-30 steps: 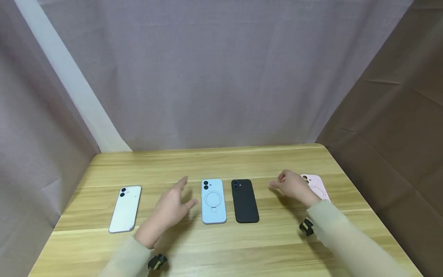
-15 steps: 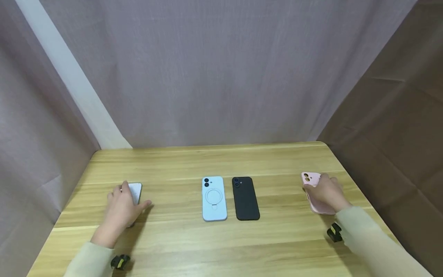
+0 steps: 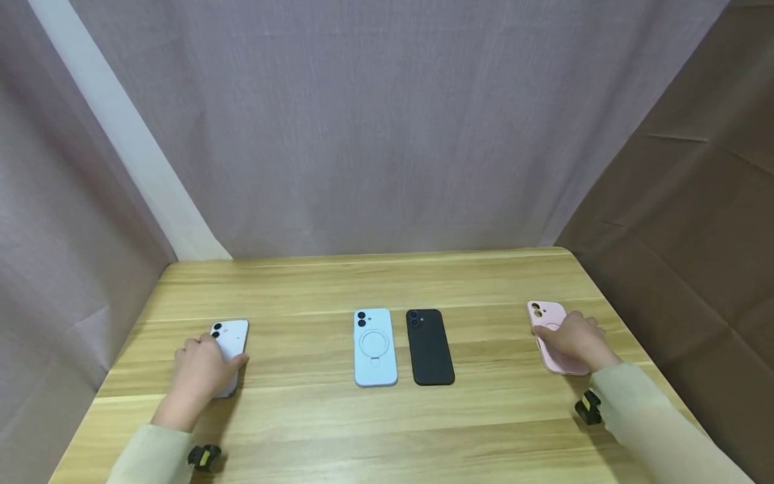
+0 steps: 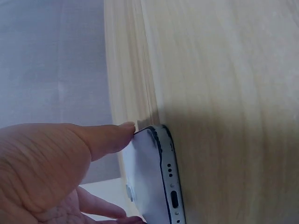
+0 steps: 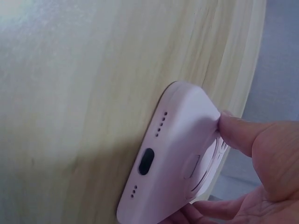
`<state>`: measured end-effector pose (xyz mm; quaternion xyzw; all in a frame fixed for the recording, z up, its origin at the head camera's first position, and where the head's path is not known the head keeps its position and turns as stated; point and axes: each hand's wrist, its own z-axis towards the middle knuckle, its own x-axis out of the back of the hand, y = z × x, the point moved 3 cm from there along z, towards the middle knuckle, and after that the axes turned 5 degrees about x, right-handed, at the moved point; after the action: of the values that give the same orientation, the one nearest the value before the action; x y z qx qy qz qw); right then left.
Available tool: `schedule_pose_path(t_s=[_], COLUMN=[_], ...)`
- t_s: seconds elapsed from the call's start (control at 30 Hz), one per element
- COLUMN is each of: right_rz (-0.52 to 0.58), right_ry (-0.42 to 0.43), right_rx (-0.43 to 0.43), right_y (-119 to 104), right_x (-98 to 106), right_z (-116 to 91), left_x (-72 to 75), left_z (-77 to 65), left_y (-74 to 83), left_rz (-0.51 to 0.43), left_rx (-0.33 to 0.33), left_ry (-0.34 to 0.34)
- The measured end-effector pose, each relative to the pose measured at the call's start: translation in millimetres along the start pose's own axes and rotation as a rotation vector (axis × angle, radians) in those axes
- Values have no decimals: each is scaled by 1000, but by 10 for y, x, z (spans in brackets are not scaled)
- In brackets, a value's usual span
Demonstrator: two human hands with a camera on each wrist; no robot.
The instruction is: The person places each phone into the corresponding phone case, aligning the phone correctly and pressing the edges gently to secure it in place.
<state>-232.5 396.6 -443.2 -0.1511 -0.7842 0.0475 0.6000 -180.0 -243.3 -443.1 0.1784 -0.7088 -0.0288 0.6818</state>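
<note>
The left hand (image 3: 202, 366) has its thumb and fingers bent, spread as wide as the white phone (image 3: 233, 339), and grips its sides. Well to the right of that thumb lie a light blue phone (image 3: 375, 348) and then a black phone (image 3: 430, 347), side by side. The right hand (image 3: 578, 339) pinches the pink case (image 5: 175, 154) between thumb and fingers, and its camera end pokes out past them.

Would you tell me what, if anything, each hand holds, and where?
Left hand: white phone, by its long sides. Right hand: pink case, likewise.
</note>
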Motion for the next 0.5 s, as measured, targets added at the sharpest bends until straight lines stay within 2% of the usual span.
schedule_pose_path(t_s=[0.13, 0.5], right_rz=[11, 24], right_ry=[1, 19], right_rx=[-9, -20], right_y=[9, -24], right_x=[-7, 16], right_z=[18, 13], left_x=[1, 36], left_z=[13, 100], left_y=[-26, -122], left_rz=[12, -65], left_rx=[-7, 63], left_ry=[-4, -98])
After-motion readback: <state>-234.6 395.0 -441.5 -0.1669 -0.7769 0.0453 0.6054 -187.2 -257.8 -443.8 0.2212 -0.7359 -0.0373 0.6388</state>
